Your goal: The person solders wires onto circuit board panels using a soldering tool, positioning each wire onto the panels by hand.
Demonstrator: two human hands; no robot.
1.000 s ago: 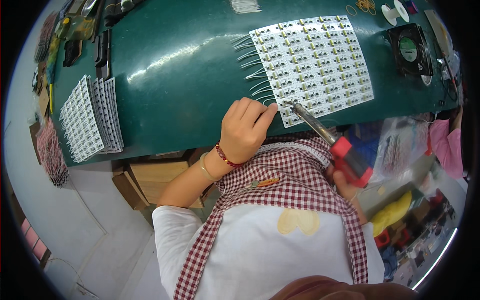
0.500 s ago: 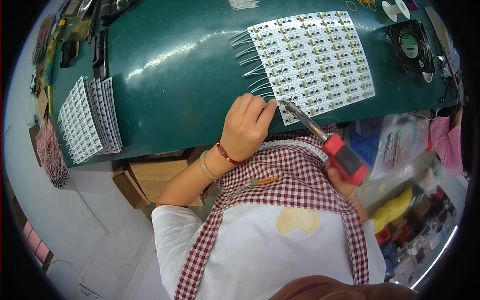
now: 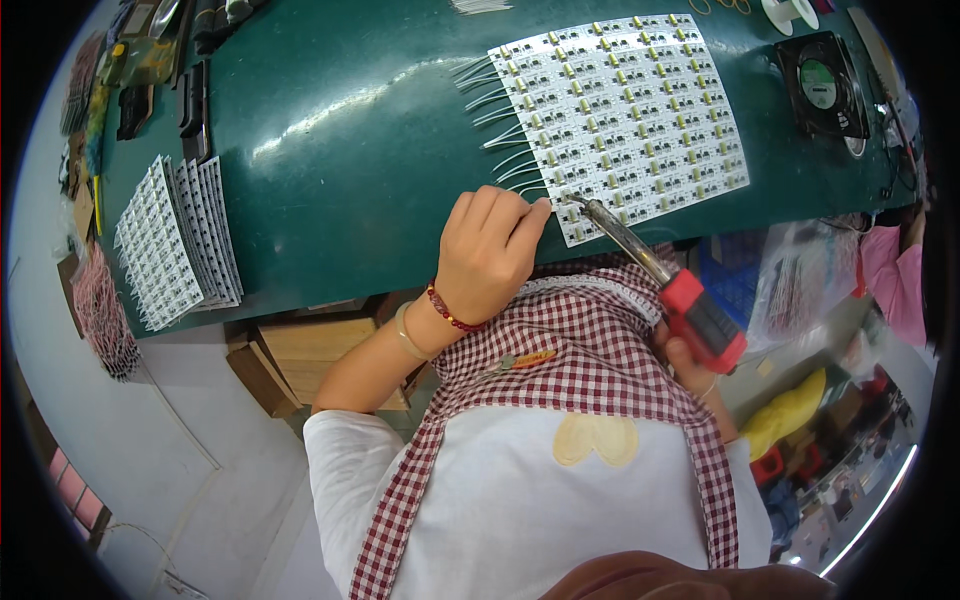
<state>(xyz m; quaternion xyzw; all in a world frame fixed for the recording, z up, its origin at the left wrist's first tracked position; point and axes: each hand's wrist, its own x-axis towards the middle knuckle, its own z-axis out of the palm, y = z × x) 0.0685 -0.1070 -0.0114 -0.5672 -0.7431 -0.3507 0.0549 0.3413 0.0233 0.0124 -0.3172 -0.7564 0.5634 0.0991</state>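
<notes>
A white panel of small circuit boards (image 3: 625, 125) lies on the green table, with thin white wires (image 3: 500, 112) sticking out from its left edge. My left hand (image 3: 490, 240) is closed in a pinch at the panel's lower left edge; what its fingertips hold is hidden. My right hand (image 3: 690, 368) grips a soldering iron (image 3: 705, 320) by its red and black handle, which covers part of the hand. The iron's tip is over the panel's lower left part, a little right of my left fingertips.
Several similar circuit board panels (image 3: 180, 240) stand stacked at the table's left end. A black fan (image 3: 822, 88) and a white spool (image 3: 790, 14) are at the right. Bundled red and white wires (image 3: 103, 310) hang off the left edge. Another bundle of white wires (image 3: 482, 5) lies at the back.
The soldering iron has shifted slightly right, its tip moving away from my left fingertips. My left hand has moved a little left and stays pinched at the panel's edge.
</notes>
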